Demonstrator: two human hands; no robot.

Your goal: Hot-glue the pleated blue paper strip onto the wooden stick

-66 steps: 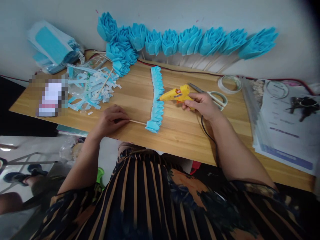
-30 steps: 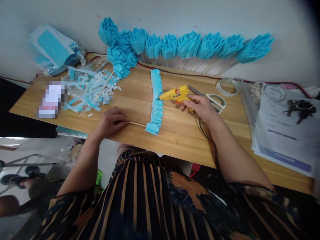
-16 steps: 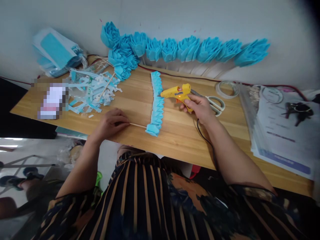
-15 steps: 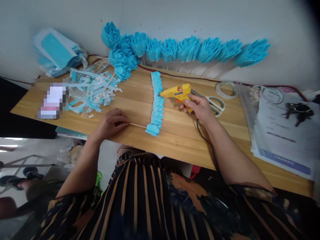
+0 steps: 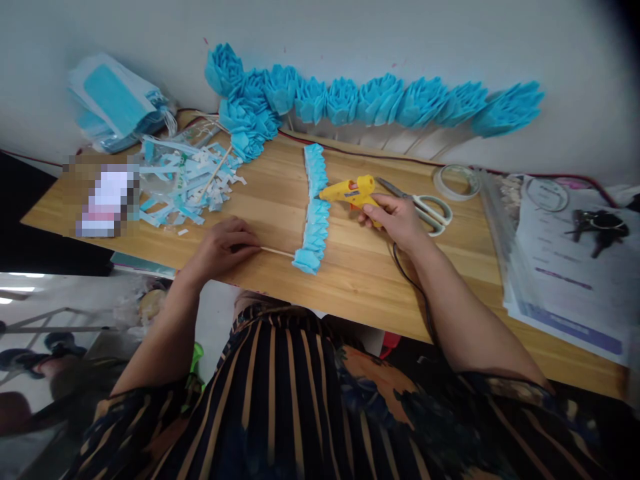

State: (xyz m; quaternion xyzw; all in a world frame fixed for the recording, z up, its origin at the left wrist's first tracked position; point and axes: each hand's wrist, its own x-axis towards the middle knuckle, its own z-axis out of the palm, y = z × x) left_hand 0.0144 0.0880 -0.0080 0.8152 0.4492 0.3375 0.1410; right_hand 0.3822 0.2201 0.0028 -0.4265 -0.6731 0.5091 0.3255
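Observation:
My right hand (image 5: 395,219) grips a yellow glue gun (image 5: 350,193), whose nozzle touches the side of a long strip of folded blue paper petals (image 5: 315,200) lying on the wooden table (image 5: 350,260). My left hand (image 5: 223,243) is closed on a thin wooden stick (image 5: 277,251) that runs into the near end of the blue strip. The gun's black cord (image 5: 407,273) trails off the table's front edge.
A row of blue paper flowers (image 5: 370,100) leans against the wall. Paper scraps (image 5: 185,177) and a pack of blue masks (image 5: 115,100) lie at the left. Scissors (image 5: 425,203), a tape roll (image 5: 457,181) and papers with keys (image 5: 575,253) sit at the right.
The glue gun has dipped a little lower along the blue strip, nozzle still against it. My left hand has stayed on the stick.

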